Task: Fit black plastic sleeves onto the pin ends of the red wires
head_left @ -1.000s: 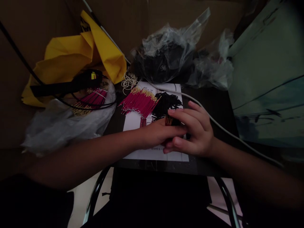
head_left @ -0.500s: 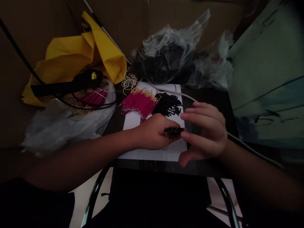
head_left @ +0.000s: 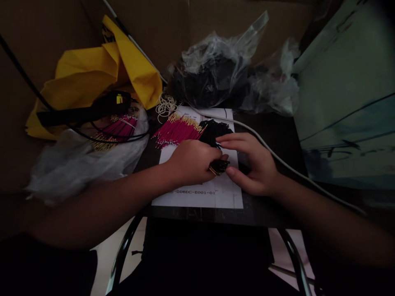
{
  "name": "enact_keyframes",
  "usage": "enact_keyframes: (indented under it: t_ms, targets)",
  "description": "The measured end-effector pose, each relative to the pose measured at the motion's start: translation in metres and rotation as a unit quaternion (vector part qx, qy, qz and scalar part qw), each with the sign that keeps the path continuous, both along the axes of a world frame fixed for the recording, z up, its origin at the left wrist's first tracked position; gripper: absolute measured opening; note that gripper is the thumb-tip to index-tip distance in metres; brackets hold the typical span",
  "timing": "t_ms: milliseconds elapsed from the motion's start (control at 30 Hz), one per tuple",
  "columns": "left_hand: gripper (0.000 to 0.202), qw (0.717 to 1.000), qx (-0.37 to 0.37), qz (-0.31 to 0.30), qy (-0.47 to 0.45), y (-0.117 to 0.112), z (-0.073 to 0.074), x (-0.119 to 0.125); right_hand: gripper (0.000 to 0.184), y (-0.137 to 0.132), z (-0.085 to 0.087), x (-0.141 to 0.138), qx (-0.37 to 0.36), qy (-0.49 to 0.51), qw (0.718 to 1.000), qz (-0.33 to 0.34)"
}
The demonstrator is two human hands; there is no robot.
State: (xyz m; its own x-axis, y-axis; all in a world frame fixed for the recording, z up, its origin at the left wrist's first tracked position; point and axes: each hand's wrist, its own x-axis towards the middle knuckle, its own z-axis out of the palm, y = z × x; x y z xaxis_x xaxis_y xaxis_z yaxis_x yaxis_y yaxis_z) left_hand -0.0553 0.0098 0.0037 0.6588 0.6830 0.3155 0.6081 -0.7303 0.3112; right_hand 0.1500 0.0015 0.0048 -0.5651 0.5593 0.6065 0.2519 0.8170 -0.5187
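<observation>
Left hand (head_left: pixel 191 162) pinches a black-tipped wire bundle (head_left: pixel 219 167); right hand (head_left: pixel 256 166) spread beside it. Magenta gold-tipped wires (head_left: pixel 177 130) stacked, black pieces (head_left: pixel 213 131) loose.

Dim, low-contrast view: soft light brightens the white paper sheet (head_left: pixel 225 200), while the left hand (head_left: pixel 191 162) and right hand (head_left: pixel 253 164) lie in shade; wide-angle distortion curves the frame's edges.

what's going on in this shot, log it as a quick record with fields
left hand: holds a small bundle of gold-tipped black wires
right hand: thumb beside that bundle, fingers reaching over it
beside hands: heap of black wires; gold-tipped magenta wires
under them: printed white sheet
further out: white cable; pale rubber bands; clear plastic bag; yellow bag
</observation>
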Motion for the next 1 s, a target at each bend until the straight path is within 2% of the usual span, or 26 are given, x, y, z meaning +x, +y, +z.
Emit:
enact_keyframes:
  t_ms: [167,300,533,667,867,1000]
  targets:
    - [0.030,0.998,0.026,0.010,0.057,0.0017,0.0017,0.0010,0.050,0.0032,0.0003,-0.0032,-0.043,-0.002,0.998,0.034]
    - [0.019,0.996,0.016,0.004,0.090,0.0027,0.0034,0.0001,0.046,0.0037,0.0007,-0.0036,-0.038,-0.019,0.998,0.048]
    - [0.024,0.992,0.026,-0.012,0.126,0.0013,0.0041,0.0007,0.047,0.0048,-0.0016,-0.0016,-0.029,-0.031,0.997,0.064]
    - [0.026,0.990,0.002,-0.004,0.139,0.0032,0.0056,0.0011,0.047,0.0051,-0.0016,-0.0013,-0.010,-0.036,0.998,0.043]
    - [0.026,0.990,-0.025,0.016,0.140,0.0066,0.0028,0.0004,0.046,0.0038,-0.0013,-0.0003,0.056,-0.066,0.996,-0.003]
    - [0.024,0.992,-0.022,0.008,0.122,0.0054,0.0027,0.0011,0.052,0.0056,-0.0046,0.0019,0.049,-0.018,0.999,-0.015]
